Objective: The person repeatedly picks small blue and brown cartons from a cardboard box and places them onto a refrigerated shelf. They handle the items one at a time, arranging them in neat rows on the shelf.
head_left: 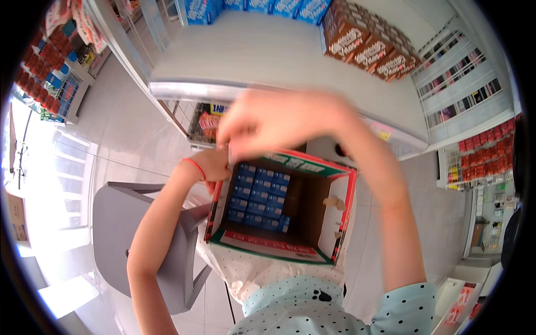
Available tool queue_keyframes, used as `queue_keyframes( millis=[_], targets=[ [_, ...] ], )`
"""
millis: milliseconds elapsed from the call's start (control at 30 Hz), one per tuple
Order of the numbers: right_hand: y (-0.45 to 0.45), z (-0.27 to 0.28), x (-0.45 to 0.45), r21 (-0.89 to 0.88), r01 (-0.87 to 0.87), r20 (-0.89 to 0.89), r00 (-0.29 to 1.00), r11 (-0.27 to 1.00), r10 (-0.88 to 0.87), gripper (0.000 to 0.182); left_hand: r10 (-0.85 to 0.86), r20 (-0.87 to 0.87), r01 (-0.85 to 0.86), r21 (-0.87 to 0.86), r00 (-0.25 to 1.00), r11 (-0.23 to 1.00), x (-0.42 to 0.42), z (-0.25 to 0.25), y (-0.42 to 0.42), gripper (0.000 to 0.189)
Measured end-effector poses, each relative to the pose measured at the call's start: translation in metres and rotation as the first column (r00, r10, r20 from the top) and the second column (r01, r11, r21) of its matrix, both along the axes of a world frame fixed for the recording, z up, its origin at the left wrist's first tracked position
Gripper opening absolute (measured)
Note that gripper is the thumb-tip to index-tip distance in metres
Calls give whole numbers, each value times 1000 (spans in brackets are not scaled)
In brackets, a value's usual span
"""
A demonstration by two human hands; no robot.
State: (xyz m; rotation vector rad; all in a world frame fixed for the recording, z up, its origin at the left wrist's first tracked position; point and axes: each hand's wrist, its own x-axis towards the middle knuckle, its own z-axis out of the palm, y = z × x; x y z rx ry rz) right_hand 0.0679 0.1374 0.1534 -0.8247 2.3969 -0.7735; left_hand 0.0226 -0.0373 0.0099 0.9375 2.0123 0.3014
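An open cardboard box (310,201) rests against the person's lap, with several small blue cartons (260,197) stacked in rows along its left side; brown cardboard shows at its right. My left hand (213,164), below a red wrist string, is at the box's upper left corner, its fingers partly hidden. Blurred by motion, my right hand (268,121) reaches across above the box's far edge, close to my left hand, fingers bent; whether it holds anything is not clear. Beyond it, a white shelf (251,50) bears blue drink cartons (274,7) and brown drink cartons (364,46).
A grey plastic chair (121,238) stands to the left of the box. Below the white shelf are packaged snacks (209,123). Wire racks with red packets (488,150) stand at the right, and more hanging packets (44,71) are at the far left.
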Motion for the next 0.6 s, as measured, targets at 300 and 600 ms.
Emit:
queue_keyframes(
  millis=[300,600],
  targets=[
    [106,2,-195,52,560,-854,455,827,-254,61,-43,18,44,-29,999,999,2,19,16,49],
    [13,-50,-262,17,693,-985,134,721,-105,60,-63,-16,63,13,998,998,-3,-9,5,66]
  ],
)
